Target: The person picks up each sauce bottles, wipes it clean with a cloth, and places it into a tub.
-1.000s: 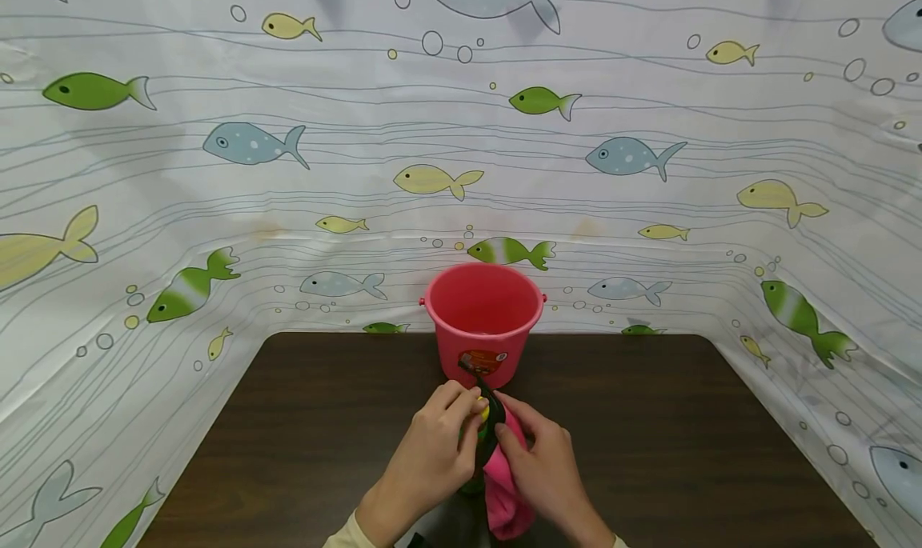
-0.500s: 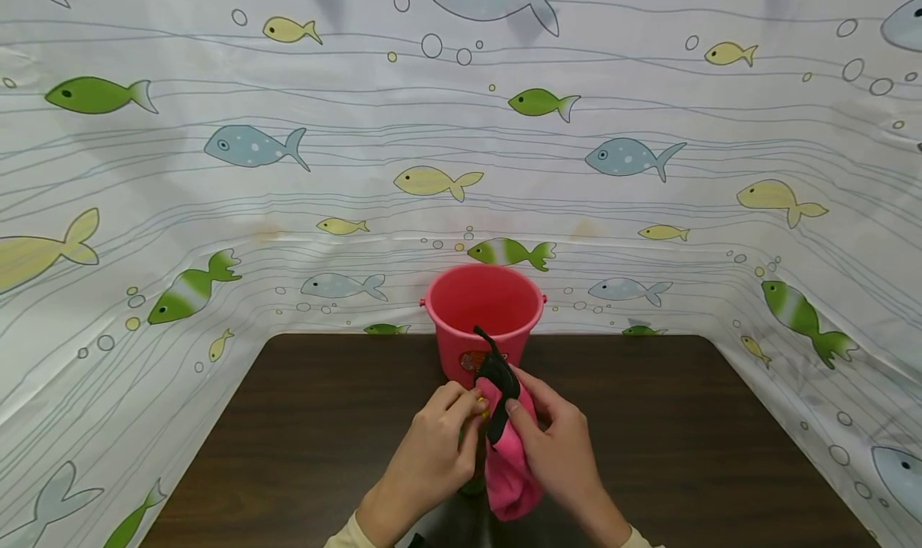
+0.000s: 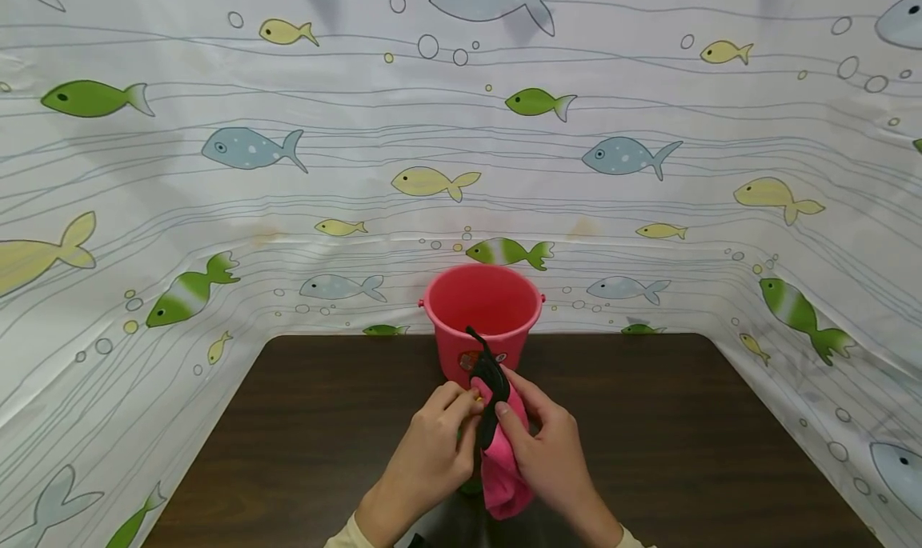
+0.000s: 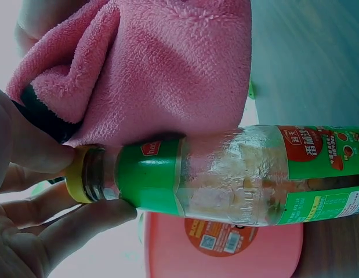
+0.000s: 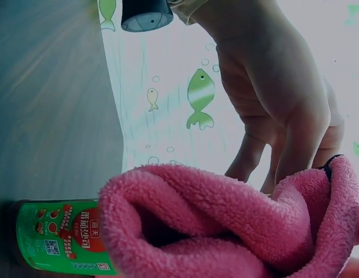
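A glass ketchup bottle (image 4: pixel 231 174) with green labels and a yellow cap (image 4: pixel 75 175) stands upright on the table, mostly hidden by the hands in the head view. My left hand (image 3: pixel 432 444) pinches the bottle by its cap and neck. In my right hand (image 3: pixel 551 448) is a folded pink plush cloth (image 3: pixel 504 484) with a black strap (image 3: pixel 490 416) or edging, gripped between thumb and fingers. The cloth hangs right beside the bottle, close to its neck in the left wrist view. Its folds hide part of the bottle in the right wrist view.
Behind the hands a pink bucket (image 3: pixel 450 336) stands at the table's far edge. The dark wooden table (image 3: pixel 324 428) stretches to both sides. A white curtain (image 3: pixel 346 204) printed with fish surrounds the table on the back and sides.
My right hand has lifted the cloth and turned it so the black strap points up before the bucket, then shifted slightly left. The left hand has kept its place on the bottle.
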`<act>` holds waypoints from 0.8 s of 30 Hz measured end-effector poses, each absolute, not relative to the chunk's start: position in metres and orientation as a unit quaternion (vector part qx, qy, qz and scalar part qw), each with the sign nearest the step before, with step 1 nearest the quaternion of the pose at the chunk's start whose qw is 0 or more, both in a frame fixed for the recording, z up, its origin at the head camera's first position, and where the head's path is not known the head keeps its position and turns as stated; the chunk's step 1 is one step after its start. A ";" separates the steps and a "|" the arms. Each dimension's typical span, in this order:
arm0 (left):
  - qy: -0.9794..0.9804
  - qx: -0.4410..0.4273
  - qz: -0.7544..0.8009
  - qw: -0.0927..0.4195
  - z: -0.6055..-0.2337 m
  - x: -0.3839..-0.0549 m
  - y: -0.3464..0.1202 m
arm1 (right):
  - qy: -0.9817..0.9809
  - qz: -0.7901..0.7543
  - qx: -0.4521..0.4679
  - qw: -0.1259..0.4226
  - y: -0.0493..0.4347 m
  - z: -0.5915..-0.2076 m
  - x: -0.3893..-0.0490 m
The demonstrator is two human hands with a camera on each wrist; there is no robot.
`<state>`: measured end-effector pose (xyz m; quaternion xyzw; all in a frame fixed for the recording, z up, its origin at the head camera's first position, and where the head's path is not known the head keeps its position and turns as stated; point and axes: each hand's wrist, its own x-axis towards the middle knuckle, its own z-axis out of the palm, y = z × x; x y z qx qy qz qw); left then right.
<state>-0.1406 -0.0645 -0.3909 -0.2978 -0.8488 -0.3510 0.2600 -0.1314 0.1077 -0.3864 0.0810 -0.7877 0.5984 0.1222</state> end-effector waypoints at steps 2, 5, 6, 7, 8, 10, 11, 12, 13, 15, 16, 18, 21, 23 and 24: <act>-0.849 -0.299 -0.349 0.261 -0.391 -0.141 -0.064 | -0.787 0.600 0.080 0.119 0.107 -0.386 -0.131; -0.849 -0.300 -0.346 0.262 -0.392 -0.141 -0.064 | -0.788 0.600 0.077 0.114 0.106 -0.386 -0.131; -0.849 -0.301 -0.346 0.262 -0.392 -0.141 -0.064 | -0.789 0.599 0.076 0.113 0.106 -0.387 -0.131; -0.849 -0.301 -0.346 0.263 -0.392 -0.141 -0.064 | -0.790 0.598 0.076 0.114 0.106 -0.387 -0.130; -0.849 -0.300 -0.347 0.264 -0.392 -0.141 -0.064 | -0.791 0.597 0.076 0.115 0.105 -0.388 -0.130; -0.849 -0.298 -0.349 0.263 -0.392 -0.140 -0.064 | -0.792 0.594 0.076 0.117 0.104 -0.390 -0.130; -0.849 -0.297 -0.350 0.264 -0.392 -0.140 -0.064 | -0.793 0.593 0.076 0.118 0.104 -0.391 -0.130; -0.849 -0.296 -0.351 0.263 -0.392 -0.140 -0.064 | -0.793 0.593 0.076 0.118 0.104 -0.391 -0.130; -0.849 -0.295 -0.352 0.263 -0.392 -0.140 -0.064 | -0.793 0.592 0.076 0.118 0.104 -0.393 -0.130; -0.849 -0.294 -0.352 0.263 -0.392 -0.140 -0.063 | -0.796 0.589 0.075 0.118 0.103 -0.395 -0.130; -0.848 -0.295 -0.352 0.264 -0.393 -0.140 -0.063 | -0.797 0.587 0.077 0.120 0.103 -0.396 -0.130; -0.848 -0.296 -0.350 0.265 -0.393 -0.140 -0.063 | -0.801 0.581 0.079 0.123 0.103 -0.399 -0.130; -0.847 -0.298 -0.348 0.268 -0.393 -0.140 -0.064 | -0.809 0.566 0.085 0.132 0.103 -0.404 -0.131; -0.847 -0.298 -0.347 0.270 -0.393 -0.140 -0.064 | -0.813 0.562 0.085 0.130 0.103 -0.407 -0.131; -0.848 -0.297 -0.348 0.269 -0.393 -0.140 -0.064 | -0.815 0.558 0.085 0.130 0.103 -0.409 -0.131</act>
